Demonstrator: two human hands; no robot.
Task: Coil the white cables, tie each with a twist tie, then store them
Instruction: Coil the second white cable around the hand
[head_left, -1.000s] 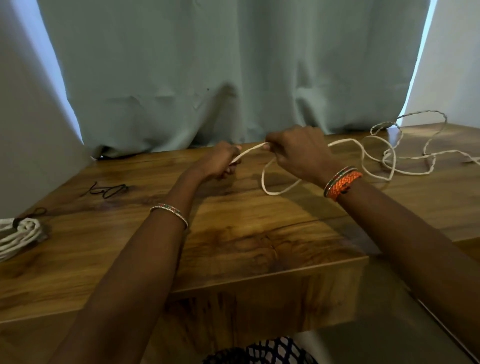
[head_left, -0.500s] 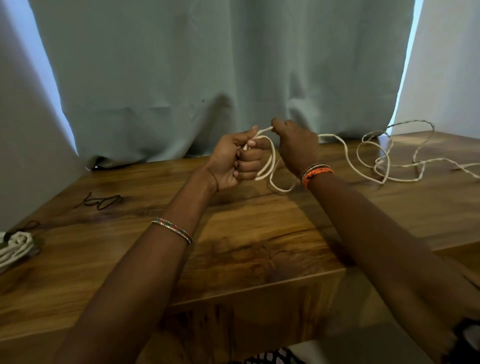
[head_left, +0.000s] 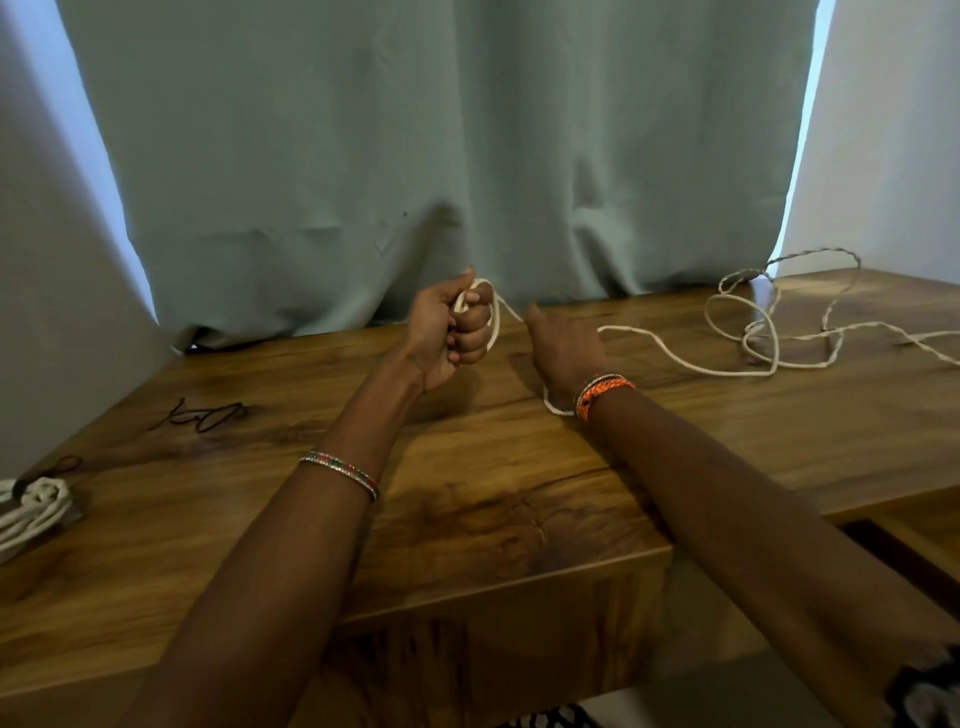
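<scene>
While left hand (head_left: 457, 332) fingers clamp the white cable (head_left: 675, 361), right hand (head_left: 563, 348) fingers stay unclear.

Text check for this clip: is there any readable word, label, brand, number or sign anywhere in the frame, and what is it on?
None. No readable text shows on the wooden table, the grey-green curtain, the loose white cable, the coiled white cable bundle, the black twist ties or the beaded bracelets.
</scene>
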